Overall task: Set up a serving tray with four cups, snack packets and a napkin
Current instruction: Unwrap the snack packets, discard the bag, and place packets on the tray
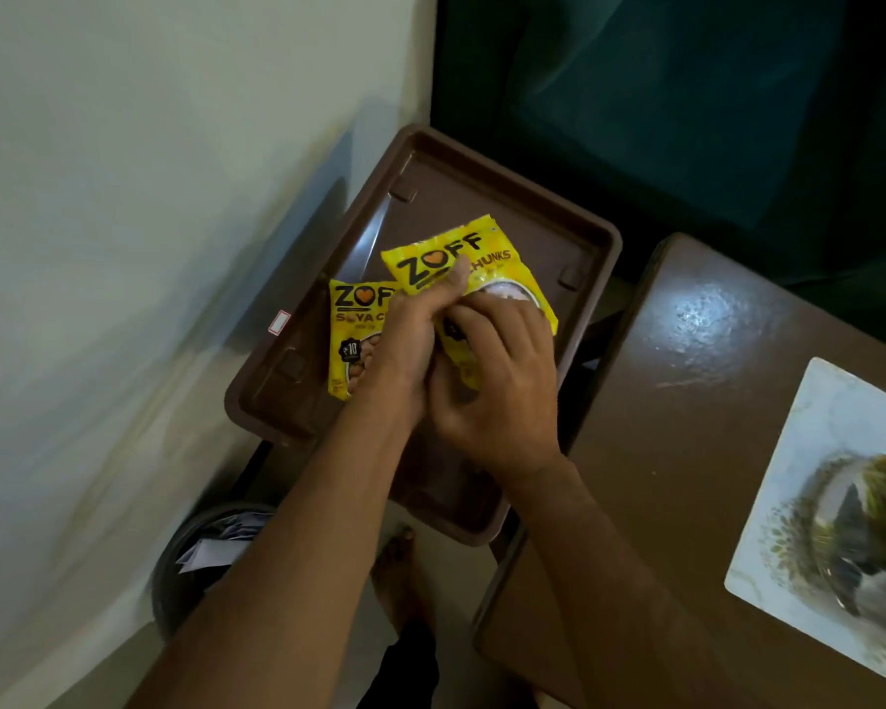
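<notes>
A brown plastic serving tray (pixel 579 237) sits in the middle of the view. Two yellow snack packets are over it. One snack packet (pixel 351 319) lies on the tray's left part, half hidden under my left hand. The second snack packet (pixel 446 250) is tilted above the tray floor. My left hand (pixel 405 345) pinches it with the thumb on its front, and my right hand (pixel 497 381) grips its lower edge. No cups or napkin show on the tray.
A brown table (pixel 686 391) stands to the right, with a white patterned cloth or mat (pixel 809 452) and blurred items on it. A dark bin (pixel 195 570) with papers stands lower left. A pale wall fills the left. My bare foot (pixel 400 570) is on the floor below.
</notes>
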`<state>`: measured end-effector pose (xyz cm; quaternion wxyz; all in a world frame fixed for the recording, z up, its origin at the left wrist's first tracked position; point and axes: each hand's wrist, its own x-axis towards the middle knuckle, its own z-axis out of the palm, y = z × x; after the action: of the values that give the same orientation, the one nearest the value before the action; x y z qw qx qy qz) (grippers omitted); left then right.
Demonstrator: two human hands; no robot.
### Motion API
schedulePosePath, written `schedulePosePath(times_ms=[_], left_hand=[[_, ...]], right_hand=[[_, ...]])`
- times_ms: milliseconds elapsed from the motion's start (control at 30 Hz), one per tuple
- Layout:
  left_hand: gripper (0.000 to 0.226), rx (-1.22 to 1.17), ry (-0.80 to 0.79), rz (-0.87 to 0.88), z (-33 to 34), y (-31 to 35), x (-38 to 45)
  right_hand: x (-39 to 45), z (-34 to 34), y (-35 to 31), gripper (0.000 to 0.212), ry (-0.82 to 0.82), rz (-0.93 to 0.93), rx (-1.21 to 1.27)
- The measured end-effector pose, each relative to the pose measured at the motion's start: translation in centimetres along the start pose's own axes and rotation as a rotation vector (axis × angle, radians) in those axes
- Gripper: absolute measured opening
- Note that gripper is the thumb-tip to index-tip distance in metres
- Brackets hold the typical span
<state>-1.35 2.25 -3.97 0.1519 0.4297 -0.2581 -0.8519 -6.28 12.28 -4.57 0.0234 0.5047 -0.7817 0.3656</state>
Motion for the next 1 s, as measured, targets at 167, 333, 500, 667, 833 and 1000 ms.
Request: schedulePosePath(times_ms=[167, 333, 500, 667, 833, 1000], left_hand=[[0.057, -0.038, 0.119, 0.021, -0.8, -0.2, 0.1], [0.039, 0.102, 0.072, 0.068, -1.0, -0.9, -0.3], [0.032, 0.337, 0.146, 0.188, -1.7, -0.8, -0.2], [0.028, 0.743, 0.610, 0.480, -3.3, -1.2, -0.7], [0.063, 1.108, 0.807, 0.343, -4.6, -2.0, -0.6], [0.087, 1.127, 0.825, 0.303, -5.1, -1.7, -0.1]], right_hand=[[0.3, -2.1, 1.4, 0.033, 0.225, 0.238, 0.133], [2.2, -2.8, 3.6, 0.060, -0.210, 0.933, 0.655], [1.5, -3.5, 5.7, 0.048, -0.327, 1.057, 0.849], [1.1, -3.2, 6.5, 0.034, -0.250, 1.172, 0.893], [1.3, -2.9, 6.6, 0.022, -0.235, 1.214, 0.877], [1.4, -3.0, 6.5, 0.039, -0.234, 1.190, 0.849]])
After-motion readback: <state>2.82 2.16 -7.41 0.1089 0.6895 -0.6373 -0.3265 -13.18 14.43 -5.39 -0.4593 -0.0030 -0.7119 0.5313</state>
